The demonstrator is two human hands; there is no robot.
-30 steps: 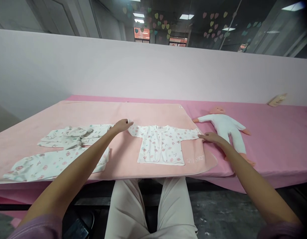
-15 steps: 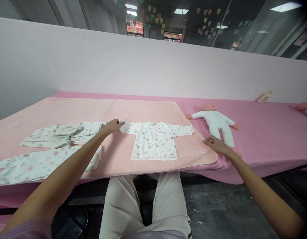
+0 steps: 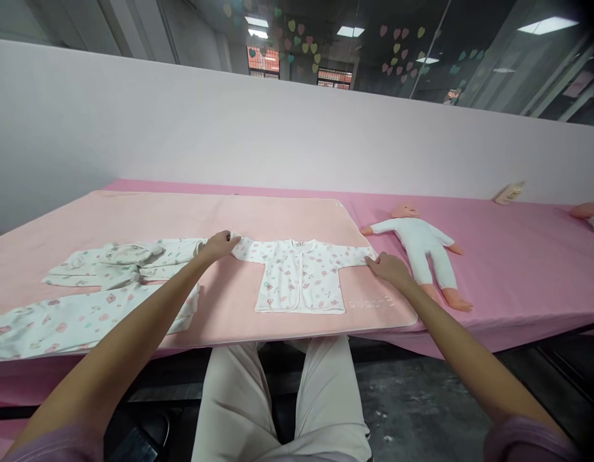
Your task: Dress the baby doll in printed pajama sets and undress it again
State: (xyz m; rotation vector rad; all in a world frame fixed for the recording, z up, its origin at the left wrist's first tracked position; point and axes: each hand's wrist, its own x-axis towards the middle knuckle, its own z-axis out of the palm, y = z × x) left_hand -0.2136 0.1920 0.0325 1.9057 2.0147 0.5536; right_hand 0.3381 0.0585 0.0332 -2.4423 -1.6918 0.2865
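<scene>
A small white baby jacket (image 3: 300, 276) with a pink print lies flat, sleeves spread, on the peach blanket (image 3: 277, 215). My left hand (image 3: 220, 245) is closed on the cuff of its left-hand sleeve. At the opposite cuff, my right hand (image 3: 389, 266) pinches the sleeve end between thumb and fingers. Left of the jacket are a bunched printed baby garment (image 3: 123, 260) and, nearer the edge, another printed garment (image 3: 70, 321), partly covered by my left forearm.
A baby doll (image 3: 417, 240) in a white suit lies on the pink sheet (image 3: 513, 256) to the right. A pale bottle (image 3: 509, 192) rests by the white wall (image 3: 297, 141). Part of another doll (image 3: 588, 212) shows at the far right. My legs are below the table edge.
My right hand has moved left from the blanket's right side onto the jacket's right-hand cuff. My left hand stays at the other cuff. The view has tilted slightly.
</scene>
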